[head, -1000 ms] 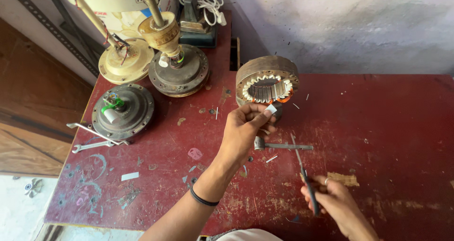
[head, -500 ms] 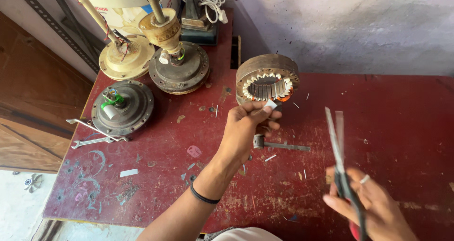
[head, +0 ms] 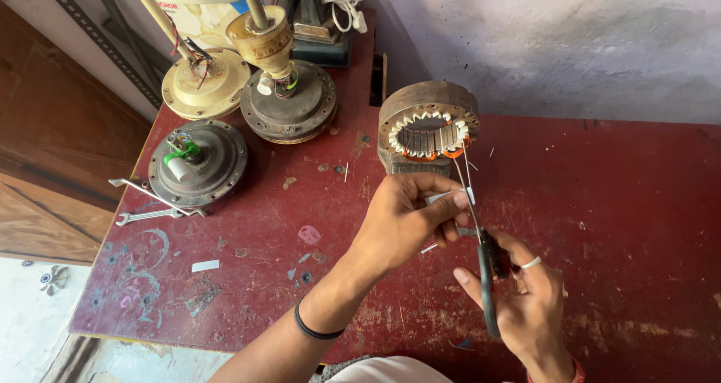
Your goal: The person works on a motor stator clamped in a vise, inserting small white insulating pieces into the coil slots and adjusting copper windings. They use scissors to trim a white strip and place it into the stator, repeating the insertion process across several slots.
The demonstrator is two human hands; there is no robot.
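While pinching a white strip [head: 449, 197] in left hand [head: 402, 221], holding scissors [head: 481, 248] in right hand [head: 526, 300].
Blades open, uncut; stator [head: 428, 128] waiting at twelve o'clock on worktop [head: 616, 203].

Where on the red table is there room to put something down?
The right side of the red table, past the stator ring and right hand, is bare. The back-left corner is crowded with fan motors and spanners.

Left hand [head: 402, 221] pinching small white strip [head: 449, 197] just in front of wound stator ring [head: 428, 128] on red table [head: 616, 203], right hand [head: 526, 300] gripping black-handled scissors [head: 481, 236] with blades up at the strip, spanners [head: 150, 206] and motor housing [head: 197, 161] far left.
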